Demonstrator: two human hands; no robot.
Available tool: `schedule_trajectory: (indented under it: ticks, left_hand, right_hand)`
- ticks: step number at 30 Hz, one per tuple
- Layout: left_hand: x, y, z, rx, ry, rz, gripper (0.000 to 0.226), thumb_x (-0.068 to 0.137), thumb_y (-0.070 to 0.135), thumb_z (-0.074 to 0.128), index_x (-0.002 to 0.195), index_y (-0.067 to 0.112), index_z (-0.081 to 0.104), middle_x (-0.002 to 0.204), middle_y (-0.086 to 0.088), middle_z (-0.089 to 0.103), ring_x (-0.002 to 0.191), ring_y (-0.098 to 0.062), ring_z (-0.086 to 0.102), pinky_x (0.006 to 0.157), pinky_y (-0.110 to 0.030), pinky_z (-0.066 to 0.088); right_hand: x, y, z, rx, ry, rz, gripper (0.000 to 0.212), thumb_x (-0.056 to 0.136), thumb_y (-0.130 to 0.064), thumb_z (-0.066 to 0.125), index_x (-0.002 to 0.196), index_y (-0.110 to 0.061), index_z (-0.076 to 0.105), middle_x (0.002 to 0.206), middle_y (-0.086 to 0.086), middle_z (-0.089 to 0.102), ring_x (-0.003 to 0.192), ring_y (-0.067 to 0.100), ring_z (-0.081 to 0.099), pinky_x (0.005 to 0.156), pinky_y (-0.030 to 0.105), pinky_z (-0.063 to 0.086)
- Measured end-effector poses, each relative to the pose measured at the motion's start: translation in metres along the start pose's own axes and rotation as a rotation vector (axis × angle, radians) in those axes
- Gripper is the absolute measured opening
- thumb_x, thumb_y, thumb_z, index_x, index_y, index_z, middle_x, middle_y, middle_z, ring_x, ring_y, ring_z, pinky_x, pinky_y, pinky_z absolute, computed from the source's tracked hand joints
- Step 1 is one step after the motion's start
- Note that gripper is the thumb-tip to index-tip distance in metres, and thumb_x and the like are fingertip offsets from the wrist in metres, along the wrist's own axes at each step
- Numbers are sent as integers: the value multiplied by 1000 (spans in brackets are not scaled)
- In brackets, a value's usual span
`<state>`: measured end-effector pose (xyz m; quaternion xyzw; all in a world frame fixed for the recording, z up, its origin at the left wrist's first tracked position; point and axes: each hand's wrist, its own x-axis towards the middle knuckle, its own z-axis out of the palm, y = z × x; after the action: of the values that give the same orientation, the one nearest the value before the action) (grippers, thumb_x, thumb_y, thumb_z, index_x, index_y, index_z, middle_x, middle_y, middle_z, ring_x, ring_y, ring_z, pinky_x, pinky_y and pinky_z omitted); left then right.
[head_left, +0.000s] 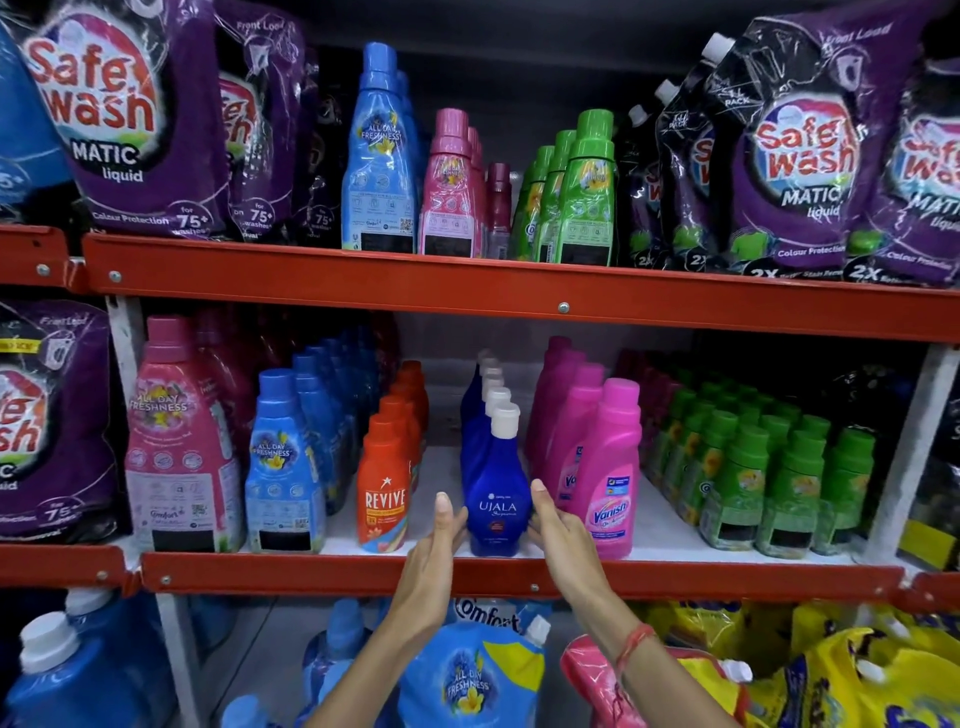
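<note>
While blue bottle (496, 501) stands on red-railed shelf (311, 571) — left hand (439, 551) flat | right hand (561, 540) flat

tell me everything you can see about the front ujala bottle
The front Ujala bottle is deep blue glossy plastic with a white cap, white UJALA lettering and a small dark emblem. It stands upright at the front edge of the middle shelf, heading a row of like bottles. The left hand and right hand touch its sides.

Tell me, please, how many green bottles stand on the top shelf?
3. The front green bottle is nearest the camera, the second green bottle is just behind it to its left, and the third green bottle is behind that. More may be hidden further back.
</note>
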<state>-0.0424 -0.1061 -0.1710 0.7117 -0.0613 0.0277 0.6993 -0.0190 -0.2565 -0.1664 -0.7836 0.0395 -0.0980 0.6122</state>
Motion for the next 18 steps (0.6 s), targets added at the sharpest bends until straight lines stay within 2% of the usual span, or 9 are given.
schedule_trajectory:
  ticks: [2,5,8,9,11,13,14,16,18]
  left_hand:
    - [-1,1,-2,-1,8,9,100,73,75,17,142,10,48,146,-8,52,135,-15,49,111,-25,27]
    - [-3,1,-2,10,37,23,99,74,77,16,138,11,52,143,-8,56,132,-15,51,117,-32,27]
    - [-2,-3,-2,39,82,57,101,77,87,13,137,17,54,139,-2,59,131,-12,51,119,-35,28]
    - [-3,-5,1,74,123,104,94,80,84,14,134,21,57,135,4,61,129,-8,51,117,-32,29]
    - [-8,-4,6,143,285,266,71,92,70,17,123,25,63,122,17,62,118,7,52,104,-17,35]
    - [-13,0,12,195,421,433,57,94,60,24,107,24,67,109,19,65,105,12,55,89,-8,39]
    - [-14,2,17,206,415,476,55,92,59,26,102,24,68,104,17,67,102,9,58,86,-8,41]
    - [-14,4,30,177,274,447,55,90,61,28,96,25,69,97,12,72,95,2,65,85,-16,49]
    - [-10,3,47,140,98,320,60,90,68,27,100,28,70,103,9,75,99,-1,68,95,-30,52]
  right_hand:
    - [-3,-5,-1,-8,-14,-1,86,70,-87,33,113,-23,72,106,-1,76,107,19,68,106,45,47]
    - [-2,-7,-3,-14,-44,-3,90,70,-86,34,119,-19,70,109,-2,76,109,18,68,107,43,47]
    - [-11,-13,-7,-85,-60,-62,66,90,-68,39,123,-18,68,101,-4,74,101,14,67,97,33,50]
    - [-15,-14,-9,-128,-30,-126,54,96,-57,40,122,-18,68,94,-4,72,92,11,66,87,27,49]
    - [-24,-14,-16,-205,138,-313,37,100,-42,44,110,-20,72,80,-3,73,70,0,62,67,16,45]
    - [-30,-12,-28,-152,326,-458,31,100,-33,46,92,-20,74,72,-6,75,63,-3,65,59,11,47]
    - [-30,-12,-34,-102,406,-498,30,101,-29,46,87,-21,72,70,-6,74,65,0,68,59,15,50]
    - [-25,-9,-48,-21,552,-533,28,102,-29,44,84,-25,65,70,-5,70,67,11,67,59,27,51]
    - [-18,-6,-64,41,634,-502,29,98,-38,38,91,-21,60,82,1,67,76,14,63,70,35,50]
